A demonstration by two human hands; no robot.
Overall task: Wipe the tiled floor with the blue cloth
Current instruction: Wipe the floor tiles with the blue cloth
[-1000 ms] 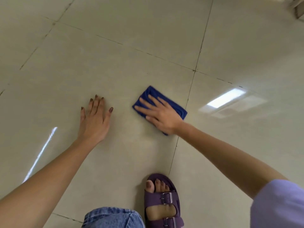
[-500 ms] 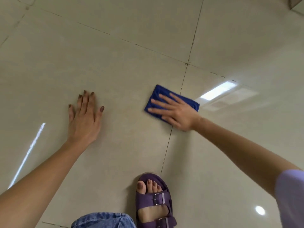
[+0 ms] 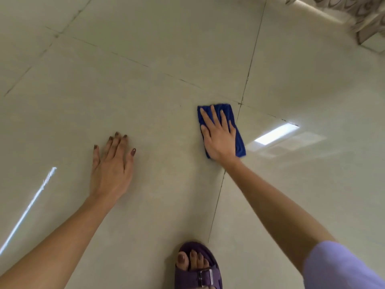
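At the lower right of the frame a lilac short sleeve (image 3: 341, 265) showed; bottom centre, a purple buckled sandal (image 3: 198, 272). Fingernails and toenails wore dark brownish polish.

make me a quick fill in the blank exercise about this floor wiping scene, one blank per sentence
1. The right hand presses flat on a folded cloth whose colour is ____.
2. The left hand rests palm down on the beige tiled floor and holds ____.
3. The foot at the bottom edge wears a buckled sandal coloured ____.
4. The folded cloth lies just to the ____ of the dark grout line that runs toward the foot.

Missing words: blue; nothing; purple; left
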